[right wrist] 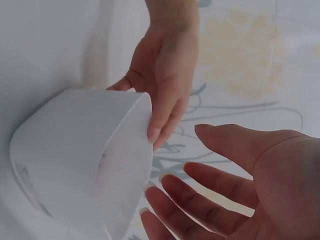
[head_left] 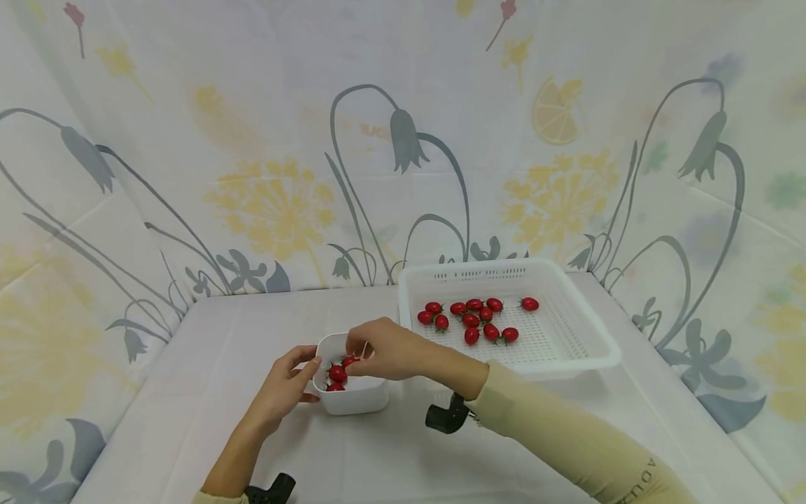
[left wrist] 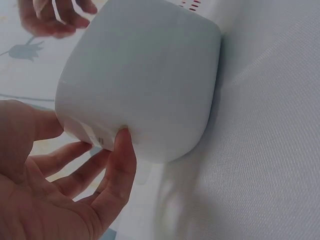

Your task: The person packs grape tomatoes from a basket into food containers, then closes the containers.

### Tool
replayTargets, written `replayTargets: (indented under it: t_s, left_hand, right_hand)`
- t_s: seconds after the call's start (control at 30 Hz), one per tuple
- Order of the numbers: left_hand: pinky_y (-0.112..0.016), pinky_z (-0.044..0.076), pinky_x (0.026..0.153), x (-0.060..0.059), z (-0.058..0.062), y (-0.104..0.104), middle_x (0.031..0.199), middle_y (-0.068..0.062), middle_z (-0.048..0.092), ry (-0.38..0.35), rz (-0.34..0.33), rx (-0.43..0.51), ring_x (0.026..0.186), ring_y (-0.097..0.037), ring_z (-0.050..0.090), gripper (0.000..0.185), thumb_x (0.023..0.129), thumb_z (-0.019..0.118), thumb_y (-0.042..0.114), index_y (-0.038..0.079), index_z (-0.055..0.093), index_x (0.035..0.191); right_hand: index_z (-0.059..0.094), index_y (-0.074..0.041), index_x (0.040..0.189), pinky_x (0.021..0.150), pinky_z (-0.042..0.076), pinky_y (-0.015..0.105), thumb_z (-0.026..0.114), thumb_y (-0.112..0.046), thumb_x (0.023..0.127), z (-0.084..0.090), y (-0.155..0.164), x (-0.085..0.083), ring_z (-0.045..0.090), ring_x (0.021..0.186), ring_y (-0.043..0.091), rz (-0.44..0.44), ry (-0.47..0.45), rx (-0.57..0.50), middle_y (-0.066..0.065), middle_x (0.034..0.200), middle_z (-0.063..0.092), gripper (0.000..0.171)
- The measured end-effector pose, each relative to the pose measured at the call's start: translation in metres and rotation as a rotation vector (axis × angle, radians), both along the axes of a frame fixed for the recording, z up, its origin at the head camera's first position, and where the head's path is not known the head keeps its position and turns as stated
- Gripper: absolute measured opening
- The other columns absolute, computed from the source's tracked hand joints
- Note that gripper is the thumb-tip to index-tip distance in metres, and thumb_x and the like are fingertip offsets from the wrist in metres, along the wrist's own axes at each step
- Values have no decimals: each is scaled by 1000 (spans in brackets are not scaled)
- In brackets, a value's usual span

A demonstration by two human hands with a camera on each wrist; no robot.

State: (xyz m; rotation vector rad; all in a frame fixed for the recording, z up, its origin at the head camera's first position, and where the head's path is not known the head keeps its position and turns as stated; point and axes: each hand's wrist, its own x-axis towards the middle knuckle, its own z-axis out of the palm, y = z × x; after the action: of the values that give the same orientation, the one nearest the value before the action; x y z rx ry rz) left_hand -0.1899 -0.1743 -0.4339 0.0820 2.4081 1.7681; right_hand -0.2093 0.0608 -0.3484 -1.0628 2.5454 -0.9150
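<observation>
A small white plastic container (head_left: 355, 402) stands on the table with several red cherry tomatoes (head_left: 337, 374) in it. My left hand (head_left: 285, 386) holds it at its left side. In the left wrist view, those fingertips (left wrist: 123, 137) press its outer wall. The right wrist view shows the left thumb at the rim. Over the container's opening is my right hand (head_left: 392, 350), fingers loosely bent and apart from the thumb. Nothing lies between the right fingers (right wrist: 200, 200) in the right wrist view. Part of the container's inside is hidden behind this hand.
To the right and farther back sits a wide white perforated basket (head_left: 592, 346) with several more cherry tomatoes (head_left: 491, 332) spread over its floor. My right forearm (head_left: 535, 413) crosses in front of it. A flower-printed cloth (head_left: 441, 175) hangs behind the table.
</observation>
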Motion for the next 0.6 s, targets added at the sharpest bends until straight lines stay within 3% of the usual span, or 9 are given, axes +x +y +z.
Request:
replayTargets:
  t_s: [0.23, 0.6]
  left_hand:
    - [-38, 63, 74, -1, -1, -1, 143, -22, 50, 2, -3, -3, 124, -41, 56, 38, 108, 53, 16, 0, 52, 141]
    - [-38, 64, 73, -1, -2, -1, 142, -23, 51, 0, 6, -11, 121, -41, 57, 36, 107, 53, 15, 1, 53, 140]
  right_hand:
    - [69, -10, 110, 89, 55, 31, 73, -20, 95, 7, 38, 2, 64, 105, 25, -4, 38, 44, 1, 107, 69, 18]
    - [67, -6, 119, 97, 53, 43, 73, -21, 95, 9, 102, -6, 61, 108, 24, -134, 90, 42, 3, 116, 67, 29]
